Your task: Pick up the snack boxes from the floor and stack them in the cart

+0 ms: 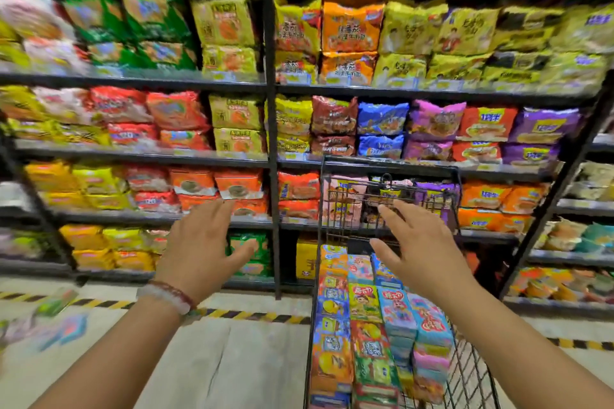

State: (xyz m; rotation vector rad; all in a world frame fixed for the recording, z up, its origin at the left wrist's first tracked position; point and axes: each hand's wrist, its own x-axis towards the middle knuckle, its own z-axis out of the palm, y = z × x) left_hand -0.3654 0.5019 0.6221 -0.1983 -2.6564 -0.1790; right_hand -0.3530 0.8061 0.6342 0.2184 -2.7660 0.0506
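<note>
A black wire cart point(471, 375) stands at the lower right, packed with rows of colourful snack boxes point(365, 319) stacked on edge. My right hand point(422, 252) hovers over the cart's far end with straight fingers and holds nothing. My left hand point(202, 249), with a beaded bracelet at the wrist, is raised over the floor left of the cart, fingers spread and empty. A few blurred snack boxes point(56, 315) lie on the floor at the far left.
Tall black shelves point(270, 116) full of noodle and snack packs fill the view ahead and to the right. A yellow-black hazard stripe point(252, 315) runs across the pale floor point(216, 362) in front of the shelves.
</note>
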